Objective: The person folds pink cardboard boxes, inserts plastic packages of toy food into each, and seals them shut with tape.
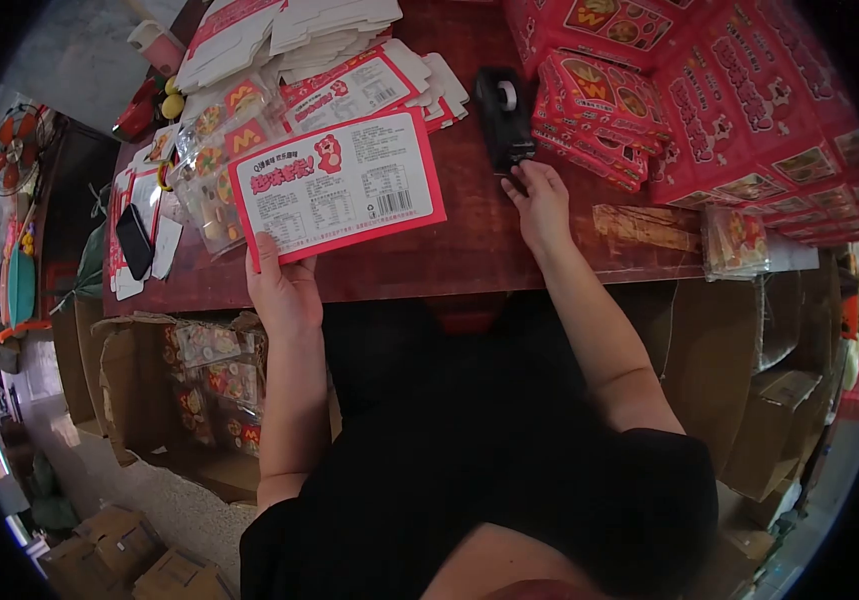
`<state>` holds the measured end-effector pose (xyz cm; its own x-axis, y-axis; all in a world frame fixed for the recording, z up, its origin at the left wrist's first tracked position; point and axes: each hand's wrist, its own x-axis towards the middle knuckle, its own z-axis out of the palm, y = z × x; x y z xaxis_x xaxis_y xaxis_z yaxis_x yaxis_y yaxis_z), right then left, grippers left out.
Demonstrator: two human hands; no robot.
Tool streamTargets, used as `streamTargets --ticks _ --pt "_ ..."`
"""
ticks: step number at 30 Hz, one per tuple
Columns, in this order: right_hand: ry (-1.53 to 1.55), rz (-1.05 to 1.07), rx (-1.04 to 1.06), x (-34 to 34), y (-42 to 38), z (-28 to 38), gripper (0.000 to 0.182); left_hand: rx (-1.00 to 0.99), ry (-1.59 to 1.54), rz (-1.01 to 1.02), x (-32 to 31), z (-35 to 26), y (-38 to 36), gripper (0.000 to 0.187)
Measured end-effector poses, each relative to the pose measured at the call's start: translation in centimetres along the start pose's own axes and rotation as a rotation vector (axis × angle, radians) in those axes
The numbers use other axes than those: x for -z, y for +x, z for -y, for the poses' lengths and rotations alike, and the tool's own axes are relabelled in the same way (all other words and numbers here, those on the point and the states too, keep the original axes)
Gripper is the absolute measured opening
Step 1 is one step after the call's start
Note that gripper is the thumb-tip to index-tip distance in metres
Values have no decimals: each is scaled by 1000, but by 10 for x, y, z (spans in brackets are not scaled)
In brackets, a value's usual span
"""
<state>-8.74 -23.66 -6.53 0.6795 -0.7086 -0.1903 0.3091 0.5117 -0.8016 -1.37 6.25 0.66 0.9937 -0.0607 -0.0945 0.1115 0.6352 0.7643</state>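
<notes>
My left hand grips the lower left corner of a flat red-and-white printed box, thumb on top. Its back panel, with a barcode and small text, faces up. At the near end of a black tape dispenser, my right hand has its thumb and forefinger pinched together at the cutting edge, on the end of the tape. The clear strip itself is hardly visible. A roll of tape sits in the dispenser.
Flat white-and-red cartons lie stacked at the back, clear candy packets beside them. Red boxes are piled at right. A phone rests at left. Below the table stands an open cardboard box holding packets.
</notes>
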Motion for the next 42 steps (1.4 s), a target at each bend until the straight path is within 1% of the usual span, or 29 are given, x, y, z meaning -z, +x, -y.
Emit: streamTargets --ticks 2,3,6,9,12,15,18,21,24,25,27,28,29,30,31,32,33,34,36,37,38,39,40,41,42 --pt "-60 174 -47 -19 -24 20 6 1 -3 -6 -7 -1 -3 37" --pt "-172 314 -48 -24 -33 29 8 3 -3 -9 -9 -1 -4 37" --pt "-462 618 25 -45 -43 56 18 30 6 36 -9 -1 -5 36" --pt "-604 766 129 -70 -54 83 36 41 33 46 -7 1 -7 35" --pt "-669 855 144 -82 -55 92 50 45 42 56 -10 1 -10 34" --pt "-727 870 214 -82 -48 86 54 38 43 50 -12 1 -12 34" --pt "-977 746 238 -87 -52 87 53 42 34 64 -13 -1 -13 34" --pt "-693 655 120 -75 -40 61 50 66 23 84 -13 -3 -13 35" --pt "-106 630 -387 -77 -46 58 49 137 -21 35 -14 0 -12 36" --pt "99 725 -507 -64 -42 47 48 154 -29 22 -15 1 -13 36" --pt "367 801 -577 -55 -38 30 44 195 -50 7 -17 6 -15 37" --pt "409 847 -581 -51 -32 25 43 164 -31 1 -18 6 -16 37" --pt "177 655 -424 -64 -37 29 44 133 -13 -4 -19 5 -16 37" --pt "-45 455 -263 -76 -44 33 44 72 -7 48 -21 3 -18 37" --pt "-465 407 143 -67 -42 24 47 -28 32 17 -26 3 -20 36" --pt "-723 476 531 -69 -50 31 53 -129 69 -15 -33 3 -23 35" --pt "-979 585 748 -78 -65 41 59 -195 95 -35 -42 2 -27 32" --pt "-1189 660 1007 -86 -81 52 66 -239 120 10 -49 9 -30 31" --pt "-1408 709 1112 -94 -96 50 75 -330 184 91 -60 22 -40 28" --pt "-1416 632 1149 -92 -95 39 76 -344 246 156 -66 28 -45 38" --pt "-1418 560 1188 -94 -93 36 77 -373 311 275 -70 28 -45 46" --pt "-1344 572 1134 -92 -94 48 70 -403 377 389 -76 26 -45 55" --pt "-1203 577 1100 -88 -88 52 63 -239 128 578 -84 20 -49 67" --pt "-1063 582 1057 -83 -80 56 57 -251 169 653 -90 13 -46 64" --pt "-1024 485 925 -81 -77 68 47 -260 212 726 -93 7 -42 62"
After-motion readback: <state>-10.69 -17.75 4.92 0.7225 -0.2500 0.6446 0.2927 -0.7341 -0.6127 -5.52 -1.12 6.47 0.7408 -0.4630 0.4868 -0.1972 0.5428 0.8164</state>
